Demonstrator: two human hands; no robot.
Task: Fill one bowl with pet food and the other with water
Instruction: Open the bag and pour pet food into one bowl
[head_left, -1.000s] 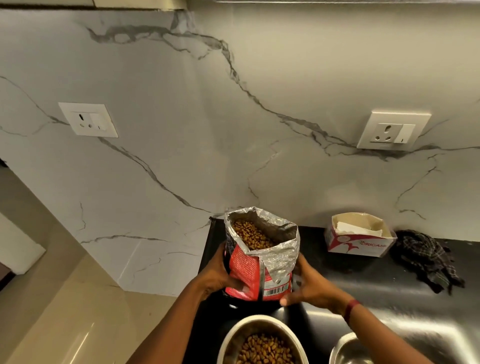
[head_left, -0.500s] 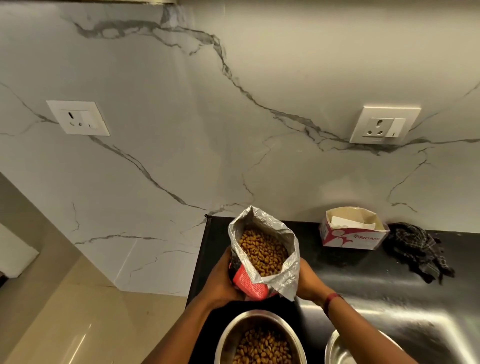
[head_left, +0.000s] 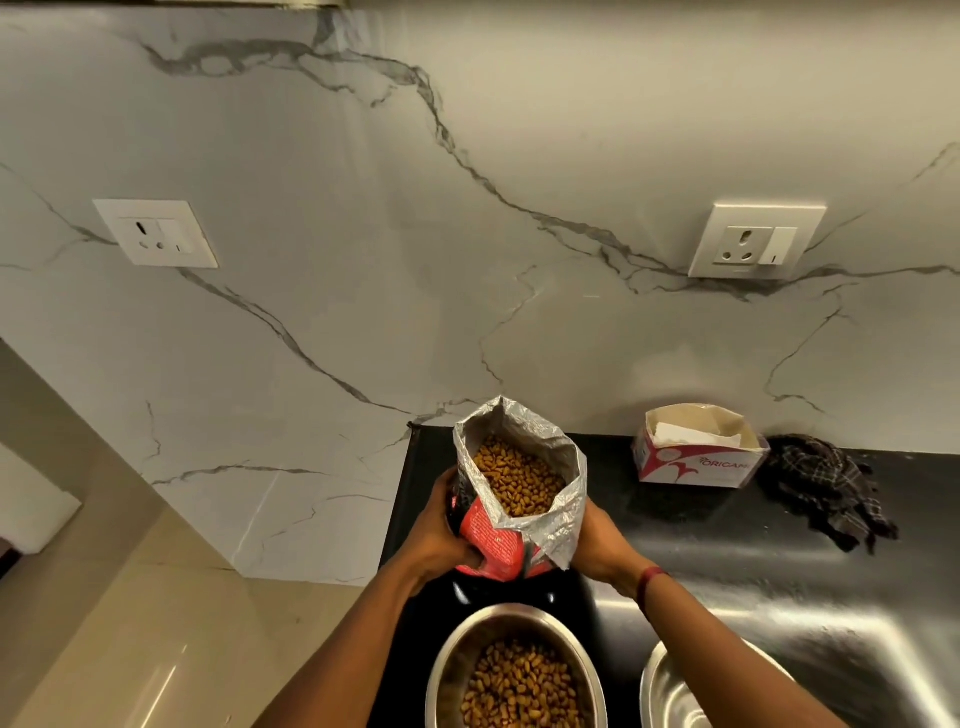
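Observation:
A red pet food bag (head_left: 493, 540) with a silver lining stands open on the black counter (head_left: 727, 519), its mouth tilted toward me and brown kibble showing inside. My left hand (head_left: 441, 535) grips its left side and my right hand (head_left: 597, 540) grips its right side. Just in front of the bag sits a steel bowl (head_left: 452, 660) holding kibble. A second steel bowl (head_left: 670, 691), with no food visible in it, sits to its right at the frame's bottom edge, partly behind my right forearm.
A small open red-and-white cardboard box (head_left: 696, 462) and a dark checked cloth (head_left: 826, 483) lie at the back of the counter by the marble wall. The counter's left edge drops to a beige floor. Two wall sockets (head_left: 756, 241) sit above.
The bag has tipped from upright so that its mouth faces me, with both hands still on its sides. The view has shifted slightly, and more of both bowls shows.

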